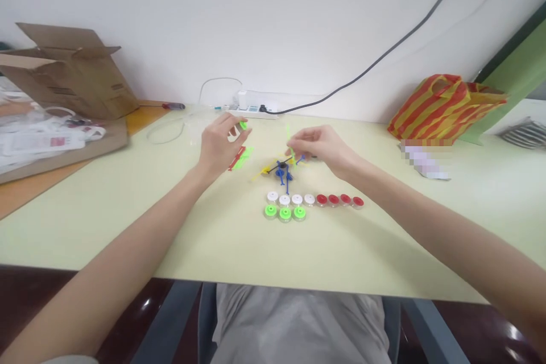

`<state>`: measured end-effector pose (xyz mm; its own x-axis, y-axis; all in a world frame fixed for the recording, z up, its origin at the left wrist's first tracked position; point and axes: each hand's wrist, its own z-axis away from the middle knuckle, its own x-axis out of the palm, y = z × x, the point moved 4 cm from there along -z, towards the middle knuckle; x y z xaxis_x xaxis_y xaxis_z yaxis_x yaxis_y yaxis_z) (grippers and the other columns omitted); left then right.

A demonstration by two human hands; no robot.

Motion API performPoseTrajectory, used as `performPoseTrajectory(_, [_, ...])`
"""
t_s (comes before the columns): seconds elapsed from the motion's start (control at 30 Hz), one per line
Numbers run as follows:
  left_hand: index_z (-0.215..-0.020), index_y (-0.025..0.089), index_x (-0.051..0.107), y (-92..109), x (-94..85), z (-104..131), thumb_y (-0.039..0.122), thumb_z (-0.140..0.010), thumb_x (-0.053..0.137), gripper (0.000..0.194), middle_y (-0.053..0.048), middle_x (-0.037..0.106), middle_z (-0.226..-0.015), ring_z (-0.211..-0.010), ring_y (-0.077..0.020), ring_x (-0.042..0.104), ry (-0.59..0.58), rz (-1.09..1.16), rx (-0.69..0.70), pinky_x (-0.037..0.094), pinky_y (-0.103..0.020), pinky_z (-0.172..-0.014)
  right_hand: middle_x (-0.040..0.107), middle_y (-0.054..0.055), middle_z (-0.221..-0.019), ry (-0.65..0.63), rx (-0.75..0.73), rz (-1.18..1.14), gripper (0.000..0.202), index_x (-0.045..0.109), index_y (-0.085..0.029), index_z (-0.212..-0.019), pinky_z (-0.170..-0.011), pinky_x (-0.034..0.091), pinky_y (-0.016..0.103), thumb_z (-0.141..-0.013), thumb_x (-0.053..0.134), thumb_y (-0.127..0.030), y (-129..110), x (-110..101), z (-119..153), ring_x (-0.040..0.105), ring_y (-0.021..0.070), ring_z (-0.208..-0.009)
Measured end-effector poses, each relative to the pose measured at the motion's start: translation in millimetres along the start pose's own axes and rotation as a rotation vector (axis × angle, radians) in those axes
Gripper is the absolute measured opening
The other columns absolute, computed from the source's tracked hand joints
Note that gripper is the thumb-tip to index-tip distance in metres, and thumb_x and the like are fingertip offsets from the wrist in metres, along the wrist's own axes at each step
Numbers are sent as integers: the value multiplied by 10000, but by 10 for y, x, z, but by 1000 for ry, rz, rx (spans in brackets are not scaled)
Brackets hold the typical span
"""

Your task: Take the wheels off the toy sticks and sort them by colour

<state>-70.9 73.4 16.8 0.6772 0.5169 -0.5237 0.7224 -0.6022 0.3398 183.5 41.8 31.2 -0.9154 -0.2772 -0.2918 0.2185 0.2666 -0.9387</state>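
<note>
My left hand [222, 145] pinches a green wheel [243, 125] between thumb and finger, raised above the table. In the fingers of my right hand [319, 147] is a thin green stick [289, 139], over a cluster of blue, yellow and black parts [282, 169]. Red and green sticks [241, 158] lie beside my left hand. Nearer the front, white wheels [284, 200] and red wheels [333, 199] form a row, with three green wheels [285, 214] just below the white ones.
A power strip [256, 109] with a black cable lies by the wall. At the left are an open cardboard box [72, 74], white items [46, 139] and a screwdriver [173, 106]. A striped bag [443, 108] stands at the right, near a partly pixelated packet [424, 162].
</note>
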Motion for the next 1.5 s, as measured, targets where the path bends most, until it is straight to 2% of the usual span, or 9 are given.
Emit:
performPoseTrajectory(0.13, [-1065,246,734,-380,-133,-35,390,-959,683,186,-34,690,-945,-728,-175,590,75,-74,-66,487,-340,-748,814,139,-903,-17,48,112,138,776,-113,-800,-507,437,236,-853,727,-231,18,372,-625,683,147,-669])
performPoseTrajectory(0.2, [-1059,250,730,-501,-190,-44,394,-961,689,179,-28,689,-937,-719,-172,583,101,-80,-84,477,-340,-742,813,135,-866,-51,23,259,104,776,-102,-776,-569,509,241,-816,727,-185,54,566,-868,689,151,-653])
performPoseTrajectory(0.37, [-1055,256,723,-576,-221,-47,388,-961,687,166,-25,695,-954,-721,-166,573,105,-93,-99,466,-333,-733,809,136,-818,-196,128,632,64,756,-90,-716,-623,555,229,-756,731,-133,236,836,-1133,733,167,-675])
performPoseTrajectory(0.5, [-1050,259,720,-521,-168,-48,363,-949,691,148,-21,689,-948,-730,-168,571,71,-116,-89,459,-336,-741,807,125,-793,-262,204,797,87,749,-89,-809,-643,582,251,-723,749,-95,296,857,-1151,761,202,-702])
performPoseTrajectory(0.73, [-1025,250,721,-510,-136,-51,349,-953,687,128,-27,681,-932,-747,-179,573,53,-116,-79,451,-337,-754,805,103,-770,-308,220,828,134,731,-108,-871,-742,617,278,-743,748,-72,278,871,-1175,783,216,-732])
performPoseTrajectory(0.97, [-1008,241,721,-504,-132,-53,367,-947,673,148,-30,688,-925,-733,-181,566,53,-126,-79,458,-338,-747,806,102,-786,-345,214,909,220,732,-107,-956,-688,603,276,-741,777,-114,266,852,-1169,770,221,-703])
performPoseTrajectory(1.1, [-991,266,709,-515,-129,-53,380,-942,670,130,-34,689,-931,-733,-194,573,48,-119,-70,463,-352,-748,805,118,-829,-322,163,995,325,729,-102,-1055,-738,603,297,-732,760,-108,303,852,-1210,776,236,-764])
performPoseTrajectory(1.27, [-1012,268,708,-538,-125,-51,397,-949,660,151,-36,689,-939,-734,-196,578,39,-119,-57,467,-358,-754,801,184,-921,-292,143,1042,431,736,-78,-1084,-781,604,356,-655,755,-36,340,848,-1267,770,328,-950])
performPoseTrajectory(1.5, [-1008,271,712,-533,-125,-49,405,-943,662,157,-35,688,-927,-749,-199,578,48,-123,-77,467,-356,-759,803,155,-887,-337,97,986,246,770,-78,-1010,-705,581,313,-770,723,-56,280,776,-1294,749,240,-737])
